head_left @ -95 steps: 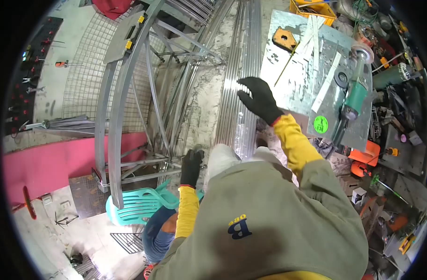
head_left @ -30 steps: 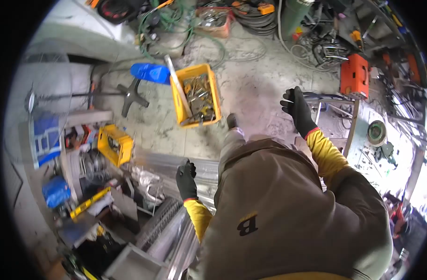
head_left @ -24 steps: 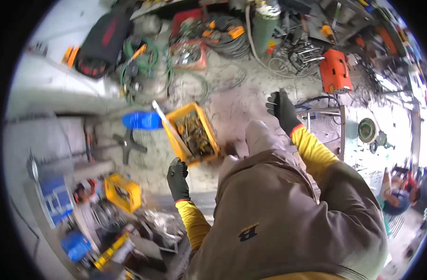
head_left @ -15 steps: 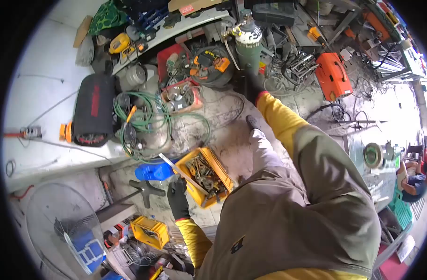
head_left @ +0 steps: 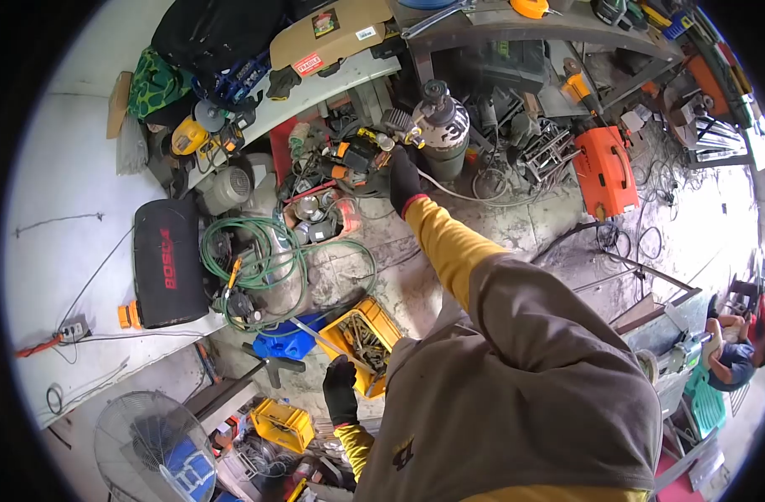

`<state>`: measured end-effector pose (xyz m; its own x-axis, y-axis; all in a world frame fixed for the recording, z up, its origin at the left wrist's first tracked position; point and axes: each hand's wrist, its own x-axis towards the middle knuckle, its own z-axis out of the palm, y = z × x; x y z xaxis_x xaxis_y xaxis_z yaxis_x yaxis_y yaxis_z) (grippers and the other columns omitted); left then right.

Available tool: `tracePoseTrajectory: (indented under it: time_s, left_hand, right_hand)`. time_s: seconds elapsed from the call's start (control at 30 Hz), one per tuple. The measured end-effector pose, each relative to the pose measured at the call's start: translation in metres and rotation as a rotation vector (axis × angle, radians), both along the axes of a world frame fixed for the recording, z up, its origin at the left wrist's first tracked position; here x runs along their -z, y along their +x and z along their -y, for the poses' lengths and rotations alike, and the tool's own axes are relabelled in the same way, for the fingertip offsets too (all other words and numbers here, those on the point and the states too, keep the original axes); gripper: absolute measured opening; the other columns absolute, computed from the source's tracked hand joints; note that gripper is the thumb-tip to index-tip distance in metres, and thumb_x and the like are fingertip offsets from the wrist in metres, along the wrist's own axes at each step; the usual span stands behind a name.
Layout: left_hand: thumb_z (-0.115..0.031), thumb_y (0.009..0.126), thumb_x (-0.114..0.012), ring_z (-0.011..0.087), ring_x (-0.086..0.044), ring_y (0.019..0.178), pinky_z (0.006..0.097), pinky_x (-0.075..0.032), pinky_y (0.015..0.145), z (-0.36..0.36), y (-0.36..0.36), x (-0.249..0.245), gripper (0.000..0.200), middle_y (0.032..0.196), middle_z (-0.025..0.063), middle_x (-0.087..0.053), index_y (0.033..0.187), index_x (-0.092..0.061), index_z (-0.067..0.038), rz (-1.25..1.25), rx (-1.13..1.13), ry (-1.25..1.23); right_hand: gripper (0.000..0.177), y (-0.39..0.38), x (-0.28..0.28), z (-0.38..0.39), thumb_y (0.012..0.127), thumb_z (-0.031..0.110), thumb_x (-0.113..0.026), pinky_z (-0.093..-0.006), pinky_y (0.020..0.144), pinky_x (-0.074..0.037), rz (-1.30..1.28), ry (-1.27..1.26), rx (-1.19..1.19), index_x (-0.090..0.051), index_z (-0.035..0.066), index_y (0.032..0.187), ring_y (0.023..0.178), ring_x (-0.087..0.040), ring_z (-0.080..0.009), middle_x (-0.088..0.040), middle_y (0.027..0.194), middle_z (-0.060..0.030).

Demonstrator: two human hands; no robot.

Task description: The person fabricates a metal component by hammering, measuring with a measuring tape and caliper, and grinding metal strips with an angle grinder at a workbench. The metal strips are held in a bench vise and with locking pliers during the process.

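Observation:
My right hand (head_left: 405, 182), in a dark glove, reaches to the brass regulator (head_left: 413, 138) on a gas cylinder (head_left: 444, 138) with a white top and green body. Its fingertips are beside or on the regulator; how they are set is hidden. My left hand (head_left: 341, 390), also gloved, is held low with curled fingers, next to a yellow crate (head_left: 385, 322). Whatever it may hold cannot be made out. Metal parts (head_left: 366, 345) fill the crate, and a flat metal bar (head_left: 320, 338) lies across its side, close to the left hand.
A green hose (head_left: 295, 272) lies coiled on the floor by a black Bosch-marked case (head_left: 171, 263). An orange machine (head_left: 606, 173) stands to the right. A blue container (head_left: 284, 341), a second yellow crate (head_left: 283, 425) and a fan (head_left: 154, 443) are at lower left. A seated person (head_left: 734, 351) is far right.
The view has shifted, showing more of the workbench at the top. My right hand has come to the cylinder's regulator from beneath the cylinder. My left hand has drawn slightly back from the metal bar.

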<state>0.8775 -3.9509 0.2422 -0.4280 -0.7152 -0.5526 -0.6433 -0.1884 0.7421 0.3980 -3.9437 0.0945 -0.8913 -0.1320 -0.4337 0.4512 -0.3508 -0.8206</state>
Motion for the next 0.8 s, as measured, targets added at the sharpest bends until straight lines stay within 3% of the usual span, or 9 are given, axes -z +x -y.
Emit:
tracePoseTrajectory:
  time_s: [0.1,0.17,0.2,0.3,0.37,0.5,0.63,0.73,0.8]
  left_hand:
    - [-0.014,0.098,-0.061,0.0113,-0.065,0.083,0.0262,-0.052,0.069,0.005,-0.018,0.002,0.026,0.103,0.0059,-0.069,0.119,-0.067,0.001,0.009,0.09,-0.039]
    - [-0.019,0.1,-0.059,0.0144,-0.067,0.09,0.0291,-0.054,0.078,0.02,0.007,0.037,0.03,0.107,0.0044,-0.069,0.124,-0.066,-0.003,-0.005,0.286,-0.163]
    - [-0.017,0.099,-0.059,0.0185,-0.068,0.094,0.0317,-0.054,0.082,0.02,0.01,0.039,0.028,0.11,0.007,-0.07,0.122,-0.067,-0.003,0.03,0.437,-0.313]
    - [-0.011,0.097,-0.057,0.033,-0.066,0.113,0.041,-0.053,0.097,0.02,0.02,0.036,0.025,0.119,0.0174,-0.07,0.115,-0.071,-0.002,0.241,0.825,-0.694]
    - [-0.014,0.091,-0.06,0.0325,-0.067,0.104,0.0426,-0.054,0.091,0.009,0.021,0.025,0.026,0.111,0.015,-0.071,0.113,-0.071,-0.007,0.289,0.763,-0.688]
    - [-0.02,0.096,-0.056,0.0349,-0.067,0.097,0.0431,-0.054,0.084,-0.02,0.073,0.039,0.026,0.104,0.017,-0.07,0.113,-0.068,-0.005,0.326,0.477,-0.458]
    - [-0.03,0.099,-0.058,0.0319,-0.069,0.085,0.0415,-0.055,0.077,-0.07,0.126,0.053,0.032,0.101,0.0169,-0.071,0.114,-0.067,-0.004,0.461,0.059,-0.101]
    - [-0.027,0.102,-0.052,0.0165,-0.065,0.08,0.0326,-0.052,0.075,-0.123,0.164,0.06,0.031,0.089,0.0071,-0.069,0.113,-0.069,-0.004,0.488,-0.073,-0.013]
    - [-0.029,0.099,-0.05,0.0272,-0.069,0.092,0.038,-0.054,0.082,-0.153,0.168,0.055,0.032,0.098,0.0145,-0.072,0.11,-0.07,-0.006,0.568,-0.035,0.072]
  right_hand:
    - [0.046,-0.006,-0.002,-0.015,0.1,0.059,-0.05,-0.0442,0.067,-0.054,0.406,-0.516,-0.274,-0.062,0.014,0.101,0.069,-0.062,-0.0261,-0.063,0.084,-0.0061]
    - [0.026,-0.027,-0.02,-0.072,0.103,0.038,-0.059,-0.0348,0.062,-0.052,0.335,-0.283,-0.634,-0.062,0.014,0.11,0.067,-0.059,-0.0176,-0.059,0.078,-0.0033]
    - [0.024,-0.043,0.012,-0.09,0.106,0.025,-0.055,-0.0318,0.062,-0.051,0.423,-0.531,-0.634,-0.06,0.008,0.121,0.067,-0.058,-0.0131,-0.061,0.083,-0.0015]
    - [0.032,-0.125,0.007,-0.165,0.102,0.023,-0.059,-0.0376,0.088,-0.048,-0.618,0.284,-0.619,-0.059,0.006,0.13,0.103,-0.058,-0.0228,-0.062,0.113,-0.0128]
    - [0.04,-0.171,-0.024,-0.162,0.1,0.022,-0.062,-0.0415,0.105,-0.047,-1.051,0.504,-0.553,-0.059,0.004,0.136,0.126,-0.058,-0.0293,-0.062,0.134,-0.0203]
    - [0.04,-0.243,-0.059,-0.115,0.105,0.027,-0.054,-0.0387,0.108,-0.045,-2.079,1.162,-0.817,-0.058,0.005,0.138,0.128,-0.057,-0.0314,-0.06,0.138,-0.0185]
    - [0.032,-0.276,0.011,-0.109,0.102,0.028,-0.052,-0.0409,0.098,-0.05,-1.787,1.27,-0.831,-0.065,0.013,0.128,0.119,-0.061,-0.0327,-0.064,0.131,-0.0118]
    - [0.029,-0.264,0.001,-0.093,0.103,0.027,-0.048,-0.0443,0.086,-0.054,-1.796,1.314,-0.742,-0.069,0.013,0.117,0.107,-0.066,-0.0321,-0.069,0.12,-0.0106]
    - [0.029,-0.258,0.003,-0.086,0.101,0.031,-0.048,-0.0462,0.081,-0.055,-1.525,1.556,-0.659,-0.069,0.015,0.114,0.101,-0.068,-0.0342,-0.071,0.112,-0.0117]
